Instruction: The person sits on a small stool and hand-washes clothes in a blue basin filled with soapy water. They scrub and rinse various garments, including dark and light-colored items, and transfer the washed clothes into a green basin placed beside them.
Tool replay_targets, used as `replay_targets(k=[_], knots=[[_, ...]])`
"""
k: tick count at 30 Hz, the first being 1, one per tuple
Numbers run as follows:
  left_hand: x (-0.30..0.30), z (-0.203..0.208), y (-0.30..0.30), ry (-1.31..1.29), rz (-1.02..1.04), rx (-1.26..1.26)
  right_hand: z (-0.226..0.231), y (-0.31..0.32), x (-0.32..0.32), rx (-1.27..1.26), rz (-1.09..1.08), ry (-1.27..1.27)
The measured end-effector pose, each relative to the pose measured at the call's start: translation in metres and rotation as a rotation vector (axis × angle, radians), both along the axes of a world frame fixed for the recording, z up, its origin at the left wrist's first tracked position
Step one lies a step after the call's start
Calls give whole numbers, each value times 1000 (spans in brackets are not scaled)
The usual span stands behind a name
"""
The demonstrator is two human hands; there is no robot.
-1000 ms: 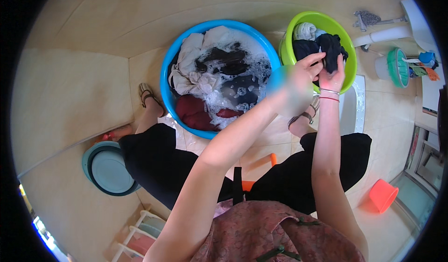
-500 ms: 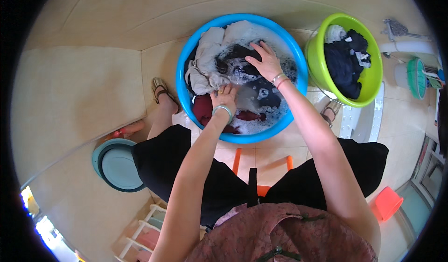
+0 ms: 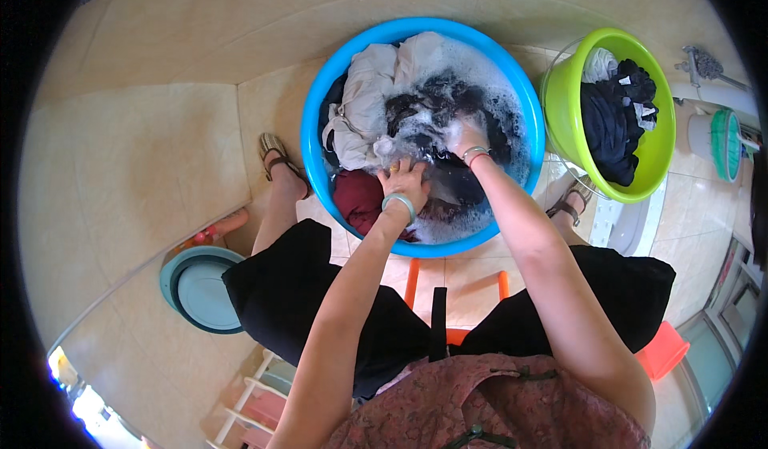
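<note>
A blue tub [image 3: 530, 121] holds sudsy water and soaking laundry. My left hand [image 3: 406, 179] rests over wet fabric at the water's surface, its fingers spread. To its right, my right hand [image 3: 466, 135] is partly under the foamy, splashing water, and its fingers are hidden. Dark cloth [image 3: 448, 97] lies in the water around that hand. A pale grey garment [image 3: 366, 89] is heaped along the tub's left side, partly out of the suds. Below it, dark red fabric [image 3: 357, 199] sits beside my left wrist.
Right of the tub stands a lime green bucket [image 3: 566, 113] with dark clothes [image 3: 612, 121] and a whitish cloth. Grey-blue basins [image 3: 206, 289] are at the lower left. An orange stool [image 3: 412, 281] is beneath me, and an orange-red container [image 3: 664, 351] is at the right.
My right hand has gone down into the water, stirring up splashes around the dark cloth. My left hand has shifted slightly right and nearer to me.
</note>
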State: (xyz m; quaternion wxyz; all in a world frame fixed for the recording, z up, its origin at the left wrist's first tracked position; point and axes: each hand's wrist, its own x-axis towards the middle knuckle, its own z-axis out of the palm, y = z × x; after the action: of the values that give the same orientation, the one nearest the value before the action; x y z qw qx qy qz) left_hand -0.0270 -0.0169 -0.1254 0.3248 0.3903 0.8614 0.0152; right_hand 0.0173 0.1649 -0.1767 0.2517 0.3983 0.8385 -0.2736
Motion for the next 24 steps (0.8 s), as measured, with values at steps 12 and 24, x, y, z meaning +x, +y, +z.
replay_targets(k=[12,24], knots=[[-41,57,48,-1720,1114,902,189,-45,36,-101,9,1276],[-3,50,29,-1652,1388,971,217,-94,34,110,244,1216]])
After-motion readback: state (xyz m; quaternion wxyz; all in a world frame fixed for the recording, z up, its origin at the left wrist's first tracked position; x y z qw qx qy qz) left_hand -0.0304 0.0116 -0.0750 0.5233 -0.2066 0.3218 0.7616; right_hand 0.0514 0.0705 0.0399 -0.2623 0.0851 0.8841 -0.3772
